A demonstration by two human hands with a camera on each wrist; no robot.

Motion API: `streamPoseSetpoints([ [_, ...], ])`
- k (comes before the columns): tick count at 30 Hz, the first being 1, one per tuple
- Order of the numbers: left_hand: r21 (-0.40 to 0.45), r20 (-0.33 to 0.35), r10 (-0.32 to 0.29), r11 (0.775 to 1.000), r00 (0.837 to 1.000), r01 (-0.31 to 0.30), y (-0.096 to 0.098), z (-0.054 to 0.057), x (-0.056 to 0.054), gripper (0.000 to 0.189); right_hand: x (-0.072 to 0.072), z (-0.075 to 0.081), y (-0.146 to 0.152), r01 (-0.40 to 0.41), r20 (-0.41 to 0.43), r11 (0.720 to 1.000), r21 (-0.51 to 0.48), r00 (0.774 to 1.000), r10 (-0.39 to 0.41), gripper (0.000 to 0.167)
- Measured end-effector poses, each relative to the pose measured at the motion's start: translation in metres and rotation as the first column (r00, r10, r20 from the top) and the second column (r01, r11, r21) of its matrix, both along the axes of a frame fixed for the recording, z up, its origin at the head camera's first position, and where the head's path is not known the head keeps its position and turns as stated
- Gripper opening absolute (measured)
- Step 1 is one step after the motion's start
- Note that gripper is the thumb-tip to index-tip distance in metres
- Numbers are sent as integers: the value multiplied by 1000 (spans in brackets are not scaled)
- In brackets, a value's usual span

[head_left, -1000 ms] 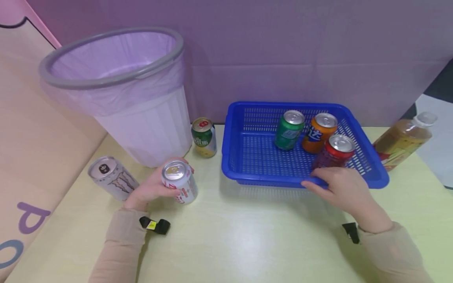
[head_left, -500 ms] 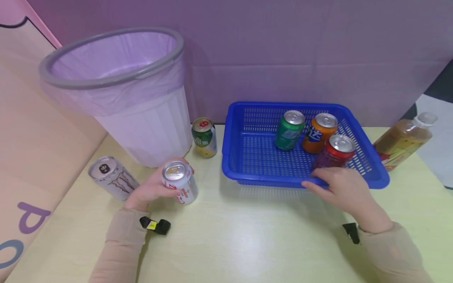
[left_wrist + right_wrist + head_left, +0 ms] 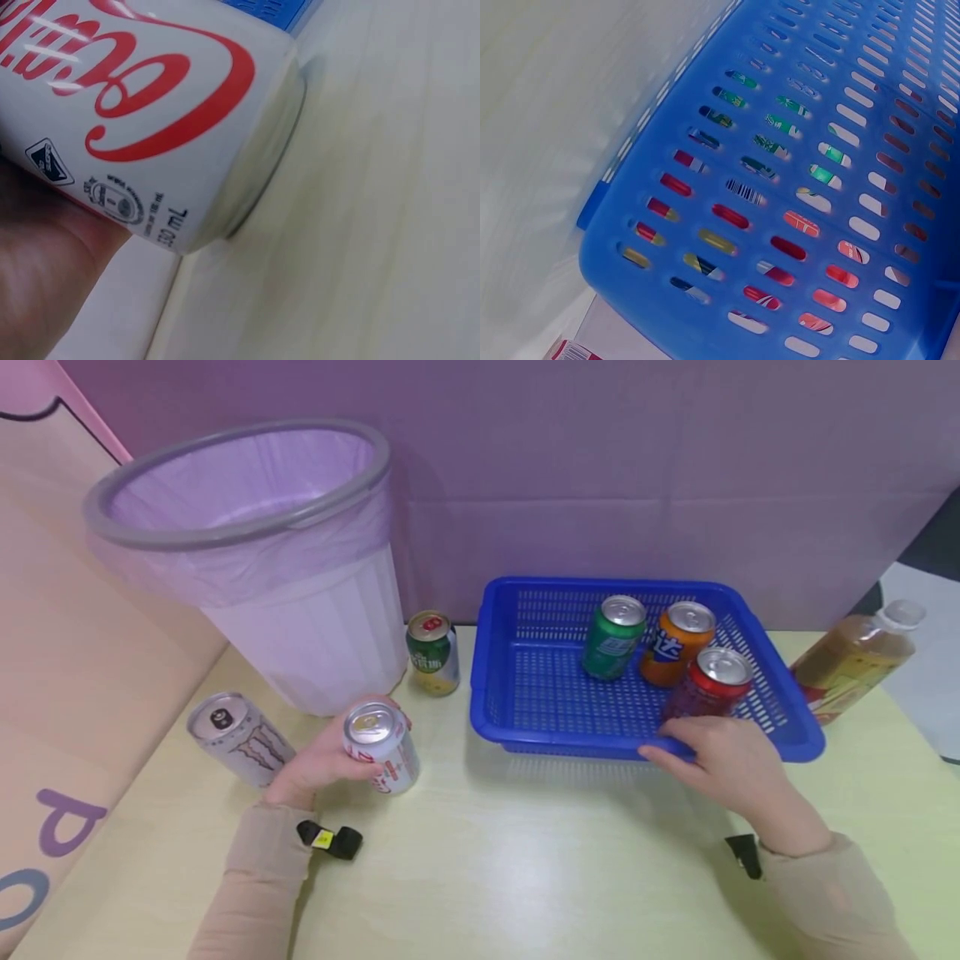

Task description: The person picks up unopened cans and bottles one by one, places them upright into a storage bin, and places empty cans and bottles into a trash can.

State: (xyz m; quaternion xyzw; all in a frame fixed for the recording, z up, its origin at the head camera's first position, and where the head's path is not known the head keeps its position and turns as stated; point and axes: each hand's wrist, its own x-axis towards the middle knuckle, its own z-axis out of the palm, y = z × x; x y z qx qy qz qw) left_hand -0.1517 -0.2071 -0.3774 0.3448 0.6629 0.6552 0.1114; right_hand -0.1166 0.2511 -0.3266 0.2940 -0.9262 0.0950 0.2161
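My left hand point(image 3: 318, 764) grips a white Coca-Cola can point(image 3: 393, 760) with red lettering, thumb on the near side and fingers behind it. The can stands upright, and in the left wrist view its base point(image 3: 262, 157) is right at the tabletop. With my right hand point(image 3: 723, 764) I hold the front rim of a blue plastic basket point(image 3: 562, 738), fingers over the edge and thumb below. Inside the basket's right half stand a green can point(image 3: 613, 639), an orange can point(image 3: 675, 643) and a red can point(image 3: 712, 681), partly hidden by the rim and hand. Slotted basket wall point(image 3: 697, 165) fills the right wrist view.
A grey-white energy drink can point(image 3: 240, 739) stands left of my left hand. Behind it rises a lined white bin point(image 3: 322, 627). A green-and-gold can point(image 3: 433, 656) sits between bin and basket. A bottle of brown drink point(image 3: 851, 660) leans in view beyond the basket's right end.
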Motion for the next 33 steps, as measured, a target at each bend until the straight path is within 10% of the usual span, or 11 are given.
streamPoseSetpoints([
  [33, 21, -78, 13, 1000, 997, -11, 5, 19, 4, 65, 0, 0, 0, -22, -34, 1000, -9, 999, 21, 43],
])
